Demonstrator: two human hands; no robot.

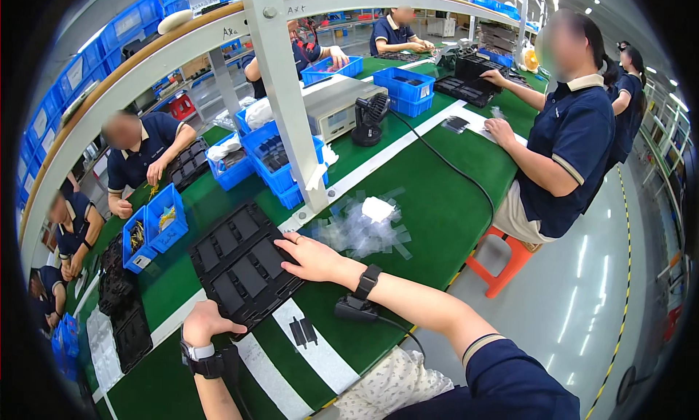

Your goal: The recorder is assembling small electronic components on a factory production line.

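The left hand [207, 322], grip unclear, and right hand [320, 260], spread wide, touch the black tray [234, 263] — uneven pushing could skid it left.

Right of the frame's centre, bare green tabletop [440, 227] left a hand room to pass between the loose pile of clear plastic strips [346, 231] and the curving black cable [455, 161]. Left of centre, the thick white metal post [280, 92], clustered blue plastic bins [280, 178] and wide black rectangular tray [244, 263] stood in the way.
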